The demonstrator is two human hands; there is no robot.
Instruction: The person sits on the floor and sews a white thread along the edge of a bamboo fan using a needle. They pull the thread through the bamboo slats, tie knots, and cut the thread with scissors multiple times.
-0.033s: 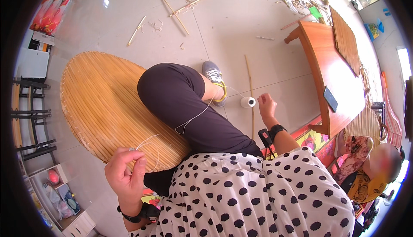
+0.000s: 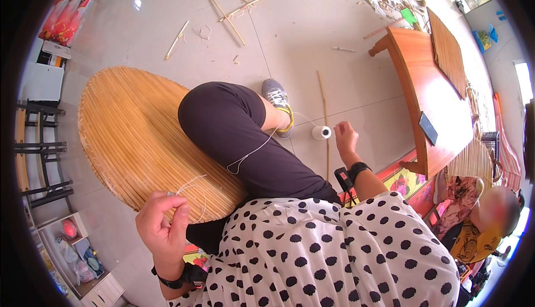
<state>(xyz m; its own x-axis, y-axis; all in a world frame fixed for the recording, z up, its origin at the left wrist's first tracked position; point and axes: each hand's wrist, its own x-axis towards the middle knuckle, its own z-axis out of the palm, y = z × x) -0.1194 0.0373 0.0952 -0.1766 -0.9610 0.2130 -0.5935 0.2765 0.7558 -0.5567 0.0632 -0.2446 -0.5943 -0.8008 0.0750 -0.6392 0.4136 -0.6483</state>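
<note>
At the lower left, my left hand (image 2: 164,226) is closed at the near edge of an oval woven-strip mat (image 2: 128,134), pinching white thread (image 2: 189,187); a small silvery piece shows at the fingertips. My right hand (image 2: 346,137) is raised right of my bent dark-clad leg, fingers curled, what they hold too small to make out. Beside it is a white thread spool (image 2: 321,132), with a thin stick (image 2: 326,162) behind it on the floor. A loose thread loop lies over my leg, and another length runs toward the spool.
An orange wooden table (image 2: 407,112) at right bears a phone (image 2: 427,127) and mat pieces (image 2: 446,50). A person (image 2: 457,195) sits at lower right. Sticks and scraps (image 2: 223,17) litter the tiles ahead. Stacked dark-framed furniture (image 2: 42,151) and an open cabinet (image 2: 72,251) stand left.
</note>
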